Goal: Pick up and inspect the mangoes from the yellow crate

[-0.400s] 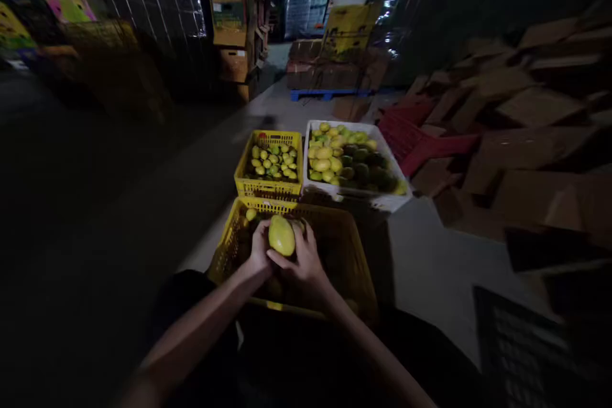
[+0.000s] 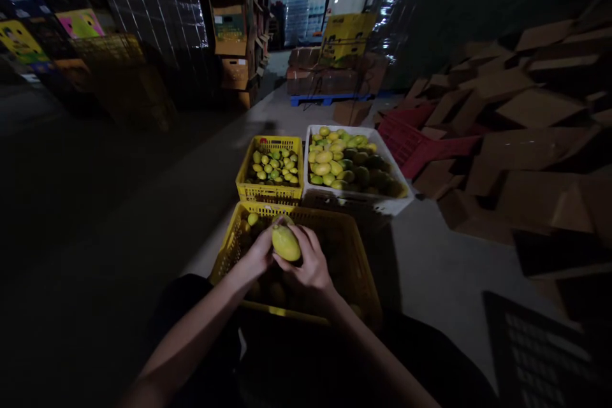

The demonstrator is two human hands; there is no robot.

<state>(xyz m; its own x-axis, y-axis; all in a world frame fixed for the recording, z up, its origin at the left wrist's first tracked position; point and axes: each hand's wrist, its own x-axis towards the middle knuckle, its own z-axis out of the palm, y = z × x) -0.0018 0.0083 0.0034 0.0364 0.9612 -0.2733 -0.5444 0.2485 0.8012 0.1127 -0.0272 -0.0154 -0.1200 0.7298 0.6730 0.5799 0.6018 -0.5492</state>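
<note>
Over a large yellow crate (image 2: 356,236), both my hands meet around a yellow-green oval fruit (image 2: 285,243), lemon- or mango-like. My right hand (image 2: 313,264) is closed around its right side, thumb beneath. At its left side my left hand (image 2: 261,252) is closed against it, with most of its fingers hidden. A greenish rounded shape (image 2: 282,220) shows just behind the held fruit; whether a hand holds it, I cannot tell. More fruit lies dim in the crate below, with one lit yellow fruit (image 2: 253,219) at its far left corner.
Beyond stand a smaller yellow crate (image 2: 270,192) of small fruits and a white crate (image 2: 401,203) heaped with larger ones. A red crate (image 2: 401,143) and a pile of cardboard boxes (image 2: 521,146) lie to the right. Stacked cartons (image 2: 234,70) and a blue pallet (image 2: 329,100) are behind.
The held fruit has turned in my hands, its top end now tilted to the upper left. My hands have shifted slightly right and down, and the whole view has moved a little.
</note>
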